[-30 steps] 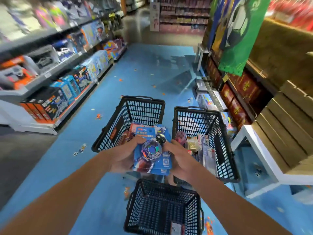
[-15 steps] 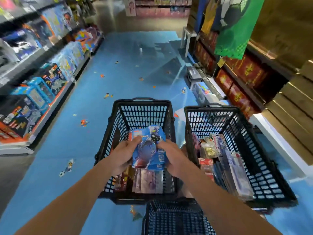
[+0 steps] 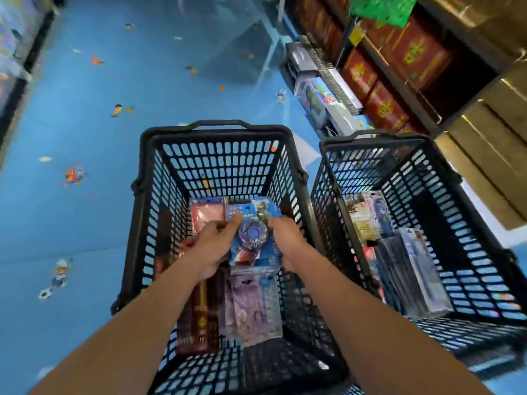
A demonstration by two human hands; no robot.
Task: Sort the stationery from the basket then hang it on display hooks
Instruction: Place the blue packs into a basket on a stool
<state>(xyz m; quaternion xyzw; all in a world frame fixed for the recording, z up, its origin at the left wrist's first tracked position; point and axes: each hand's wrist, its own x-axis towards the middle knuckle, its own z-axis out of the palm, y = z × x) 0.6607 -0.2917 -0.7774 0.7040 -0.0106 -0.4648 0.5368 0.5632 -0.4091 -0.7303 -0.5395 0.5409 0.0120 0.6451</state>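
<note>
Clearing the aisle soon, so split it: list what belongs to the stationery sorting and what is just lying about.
Job: blue blister pack held by left hand and right hand; centre basket holding purple pack; right basket of packs.
Lying about: red boxes on shelf; coloured floor bits; green banner.

Nothing fully legible. Red boxes (image 3: 410, 52) on the right-hand shelf: large gold Chinese characters on the faces, too blurred to read. Blue blister card (image 3: 251, 240): white Chinese print in the header strip, illegible. Dark red pack (image 3: 201, 320) in the basket (image 3: 222, 133): small gold emblem, unreadable. Yellow tag (image 3: 356, 35) on the shelf edge: print too blurred to tell.
</note>
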